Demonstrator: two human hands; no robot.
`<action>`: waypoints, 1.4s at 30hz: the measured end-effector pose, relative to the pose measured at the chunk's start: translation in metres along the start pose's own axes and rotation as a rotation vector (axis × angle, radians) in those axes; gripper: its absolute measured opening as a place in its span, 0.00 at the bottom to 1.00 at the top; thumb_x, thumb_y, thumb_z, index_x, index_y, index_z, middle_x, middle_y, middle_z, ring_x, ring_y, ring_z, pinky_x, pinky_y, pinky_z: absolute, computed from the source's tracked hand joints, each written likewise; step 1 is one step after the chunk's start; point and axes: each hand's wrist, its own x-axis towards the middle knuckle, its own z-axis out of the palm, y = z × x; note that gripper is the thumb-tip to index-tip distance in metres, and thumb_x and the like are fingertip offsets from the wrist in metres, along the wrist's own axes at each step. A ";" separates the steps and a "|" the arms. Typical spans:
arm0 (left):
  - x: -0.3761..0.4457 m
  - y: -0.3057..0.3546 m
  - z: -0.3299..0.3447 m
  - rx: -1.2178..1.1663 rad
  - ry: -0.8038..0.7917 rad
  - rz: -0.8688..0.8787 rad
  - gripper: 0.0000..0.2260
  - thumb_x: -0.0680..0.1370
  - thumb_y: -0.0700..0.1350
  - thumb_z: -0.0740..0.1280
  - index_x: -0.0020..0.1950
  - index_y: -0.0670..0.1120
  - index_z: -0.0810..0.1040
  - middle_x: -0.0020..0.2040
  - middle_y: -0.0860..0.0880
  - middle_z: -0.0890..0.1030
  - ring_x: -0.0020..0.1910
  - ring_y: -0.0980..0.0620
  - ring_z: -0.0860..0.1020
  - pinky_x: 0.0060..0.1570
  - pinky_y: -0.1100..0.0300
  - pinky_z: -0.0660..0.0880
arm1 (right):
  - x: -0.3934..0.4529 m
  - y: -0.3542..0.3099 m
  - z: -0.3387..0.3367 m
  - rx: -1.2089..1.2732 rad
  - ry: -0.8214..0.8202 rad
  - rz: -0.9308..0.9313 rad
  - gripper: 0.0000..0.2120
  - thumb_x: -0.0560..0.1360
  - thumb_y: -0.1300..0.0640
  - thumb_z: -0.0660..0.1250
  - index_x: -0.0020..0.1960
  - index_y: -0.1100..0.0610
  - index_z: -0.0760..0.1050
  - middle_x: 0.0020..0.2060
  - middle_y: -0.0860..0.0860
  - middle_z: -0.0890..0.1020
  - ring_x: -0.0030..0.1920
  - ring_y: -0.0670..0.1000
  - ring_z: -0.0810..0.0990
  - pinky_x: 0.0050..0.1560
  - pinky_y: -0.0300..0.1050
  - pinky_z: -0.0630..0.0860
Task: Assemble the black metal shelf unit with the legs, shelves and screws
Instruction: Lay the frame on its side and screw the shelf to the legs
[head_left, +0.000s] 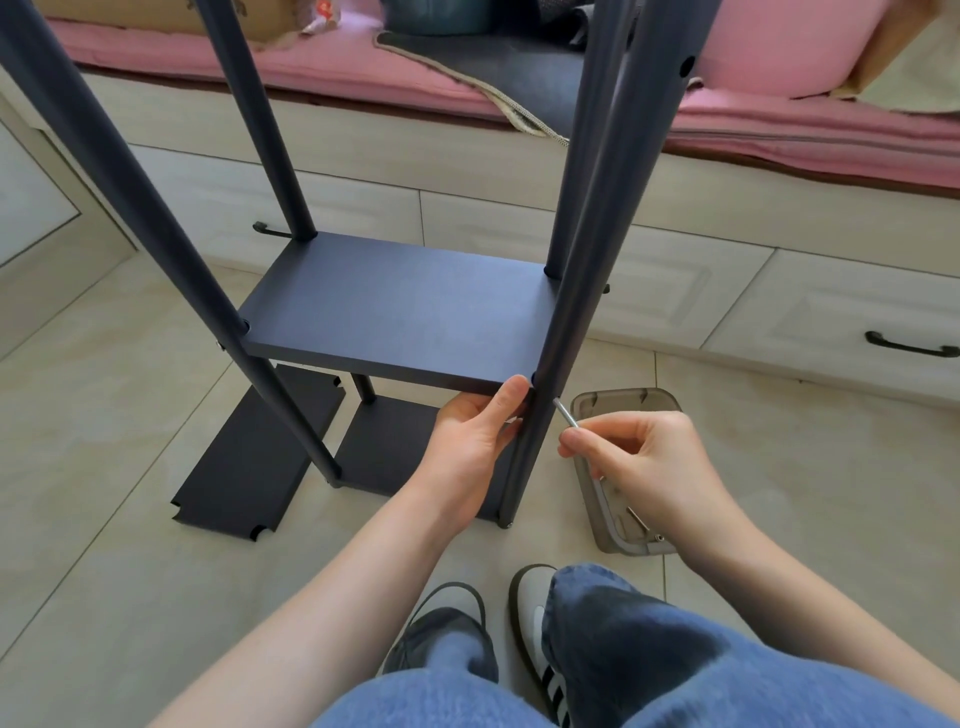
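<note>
Right hand pinches hex key angled up-left into upright leg; left hand grips shelf

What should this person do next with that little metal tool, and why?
Probably turn the hex key to tighten the screw: the right hand pinches it with its tip at the near-right leg, while the left hand steadies the shelf corner.

Bare forearms, blue jeans, striped grey sneakers
</note>
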 end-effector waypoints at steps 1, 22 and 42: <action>0.000 0.000 0.000 0.007 0.002 0.001 0.25 0.72 0.56 0.70 0.61 0.40 0.80 0.56 0.43 0.85 0.58 0.48 0.83 0.63 0.55 0.77 | 0.001 -0.001 0.001 -0.008 -0.005 -0.007 0.05 0.75 0.56 0.72 0.41 0.53 0.86 0.32 0.42 0.84 0.34 0.39 0.79 0.33 0.28 0.73; 0.002 0.000 0.001 0.067 0.022 0.002 0.24 0.71 0.59 0.69 0.58 0.42 0.81 0.53 0.45 0.86 0.56 0.50 0.84 0.57 0.60 0.77 | 0.011 -0.001 0.010 -0.209 0.041 -0.217 0.09 0.78 0.54 0.67 0.45 0.55 0.84 0.36 0.44 0.84 0.39 0.41 0.80 0.41 0.34 0.76; 0.005 -0.003 -0.001 0.086 0.036 0.014 0.28 0.69 0.61 0.69 0.59 0.41 0.81 0.53 0.45 0.86 0.55 0.50 0.84 0.58 0.58 0.77 | 0.019 -0.012 0.009 -0.020 -0.016 -0.111 0.12 0.79 0.55 0.67 0.39 0.56 0.84 0.28 0.40 0.82 0.31 0.36 0.76 0.33 0.27 0.70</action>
